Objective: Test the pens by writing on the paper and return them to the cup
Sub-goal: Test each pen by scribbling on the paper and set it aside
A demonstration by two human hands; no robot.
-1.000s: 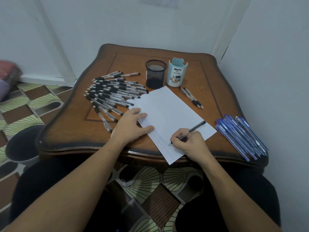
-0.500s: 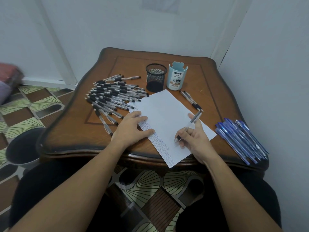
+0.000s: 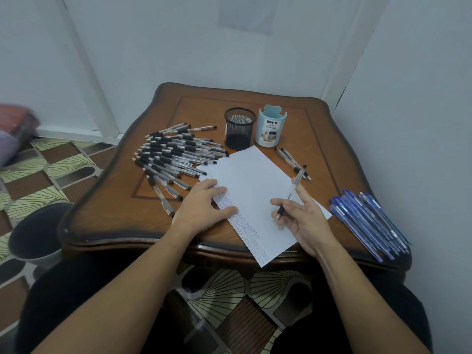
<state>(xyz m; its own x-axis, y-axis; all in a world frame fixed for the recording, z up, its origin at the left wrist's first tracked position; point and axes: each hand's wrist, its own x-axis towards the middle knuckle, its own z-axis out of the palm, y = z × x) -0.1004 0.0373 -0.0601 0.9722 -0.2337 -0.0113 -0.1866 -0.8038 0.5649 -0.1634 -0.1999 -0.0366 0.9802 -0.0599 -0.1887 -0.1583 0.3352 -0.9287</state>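
A white sheet of paper (image 3: 252, 182) lies slanted on the brown wooden table (image 3: 107, 215), with rows of small blue marks along its left edge. My left hand (image 3: 201, 206) rests flat on that edge. My right hand (image 3: 304, 221) is raised above the sheet's right side and pinches a clear pen with a black grip (image 3: 291, 191), its tip pointing down toward me. A black mesh cup (image 3: 240, 129) and a light blue cup labelled DIY (image 3: 270, 129) stand behind the paper.
A large heap of black-grip pens (image 3: 173, 157) lies left of the paper. Two more pens (image 3: 291, 160) lie right of the blue cup. Several blue pens (image 3: 367, 223) are piled at the table's right edge. A dark bin (image 3: 35, 233) stands on the patterned floor at left.
My right hand has lifted the pen off the paper and turned it more upright, moving up and to the right. My left hand has stayed on the paper's edge.
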